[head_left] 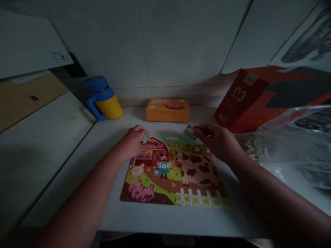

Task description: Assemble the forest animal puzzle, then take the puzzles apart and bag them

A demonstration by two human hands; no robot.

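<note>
A farm-scene jigsaw puzzle lies flat on the white table, showing a farmer, a cow, a pig, a hen and a red barn. At its upper left corner, my left hand has thumb and fingers curled around a pale bluish puzzle piece. Whether that piece sits in the picture or just above it, I cannot tell. Over the puzzle's top right edge, my right hand pinches a small stack of puzzle pieces, pale green with red on top. The fingers partly cover the stack.
Behind the puzzle stands an orange puzzle box against the wall. A blue and yellow mug with a lid is at back left. On the right are a red box and a clear plastic bag. White boxes rise at left.
</note>
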